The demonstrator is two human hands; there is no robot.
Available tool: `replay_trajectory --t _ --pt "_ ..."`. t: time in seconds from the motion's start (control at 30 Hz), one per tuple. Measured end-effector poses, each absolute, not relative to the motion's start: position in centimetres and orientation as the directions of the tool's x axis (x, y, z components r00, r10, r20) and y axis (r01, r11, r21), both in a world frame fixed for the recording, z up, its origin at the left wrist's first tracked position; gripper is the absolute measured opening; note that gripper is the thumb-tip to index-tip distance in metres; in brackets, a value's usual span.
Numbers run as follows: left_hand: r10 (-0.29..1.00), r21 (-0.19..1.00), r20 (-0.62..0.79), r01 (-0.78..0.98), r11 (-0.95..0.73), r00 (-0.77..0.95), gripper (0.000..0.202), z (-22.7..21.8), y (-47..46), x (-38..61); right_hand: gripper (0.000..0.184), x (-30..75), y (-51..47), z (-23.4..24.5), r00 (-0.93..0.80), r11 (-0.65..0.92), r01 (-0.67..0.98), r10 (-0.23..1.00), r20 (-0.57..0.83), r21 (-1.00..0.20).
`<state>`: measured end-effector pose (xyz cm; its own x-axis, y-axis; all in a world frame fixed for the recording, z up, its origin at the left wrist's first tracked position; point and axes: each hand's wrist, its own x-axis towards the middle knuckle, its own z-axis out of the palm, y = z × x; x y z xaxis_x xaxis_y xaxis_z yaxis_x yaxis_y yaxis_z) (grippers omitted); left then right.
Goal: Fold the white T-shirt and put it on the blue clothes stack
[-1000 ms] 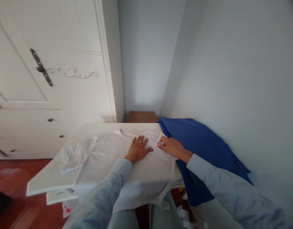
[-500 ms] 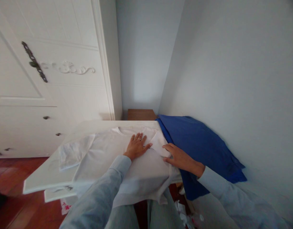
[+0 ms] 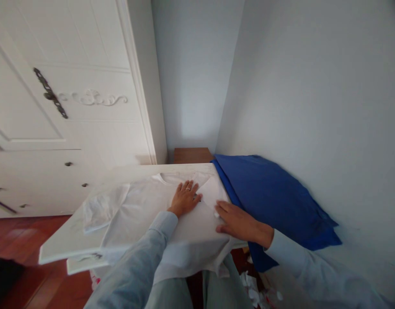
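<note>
A white T-shirt (image 3: 142, 214) is spread over the white tabletop, its neckline toward the back and its lower part hanging over the front edge. My left hand (image 3: 184, 199) lies flat on the chest just below the collar, fingers spread, a ring on one finger. Small dark print peeks out beside its thumb. On the shirt's right side, my right hand (image 3: 238, 221) touches the cloth where the sleeve is turned inward. Its thumb and fingers are apart, with a bit of white fabric showing between them. The left sleeve (image 3: 102, 208) lies outstretched.
Blue folded cloth (image 3: 265, 193) lies at the table's right end against the wall and droops over the edge. A white wardrobe (image 3: 97, 137) stands at the left. Behind the white table (image 3: 65, 240) is a brown wooden surface (image 3: 191, 155). Crumpled white items (image 3: 250, 287) lie below.
My right hand has moved slightly left and toward me, across the shirt's right side. The left hand keeps its place on the chest. The view has shifted a little.
</note>
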<state>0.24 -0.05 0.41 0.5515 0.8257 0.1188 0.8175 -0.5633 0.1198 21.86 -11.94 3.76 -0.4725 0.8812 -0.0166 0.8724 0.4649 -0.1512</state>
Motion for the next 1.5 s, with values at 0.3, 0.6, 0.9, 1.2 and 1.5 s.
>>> replay_trajectory --t 0.3,0.6,0.9,1.2,1.5 --pt "0.822 0.11 0.128 0.816 -0.568 0.555 0.056 0.1 0.2 0.3 0.085 24.2 -16.9 0.5 -0.494 0.506 0.846 0.863 0.109 -0.17" --pt "0.803 0.138 0.081 0.791 -0.596 0.59 0.059 0.9 -0.1 0.0 0.06 22.0 -4.0 4.8 -0.428 0.45 0.878 0.891 0.15 -0.166" --pt "0.791 0.128 0.077 0.781 -0.611 0.607 0.054 0.5 0.1 0.0 0.065 22.5 -1.1 -1.1 -0.335 0.34 0.94 0.933 0.129 -0.016" --pt "0.797 0.169 0.094 0.779 -0.603 0.597 0.057 0.4 0.1 0.0 0.074 22.6 -1.5 -1.2 -0.276 0.291 0.953 0.947 0.162 -0.082" --pt "0.792 0.161 0.12 0.775 -0.611 0.599 0.056 -0.2 0.3 -0.1 0.073 22.4 -1.9 -0.5 -0.286 0.293 0.954 0.952 0.107 -0.061"
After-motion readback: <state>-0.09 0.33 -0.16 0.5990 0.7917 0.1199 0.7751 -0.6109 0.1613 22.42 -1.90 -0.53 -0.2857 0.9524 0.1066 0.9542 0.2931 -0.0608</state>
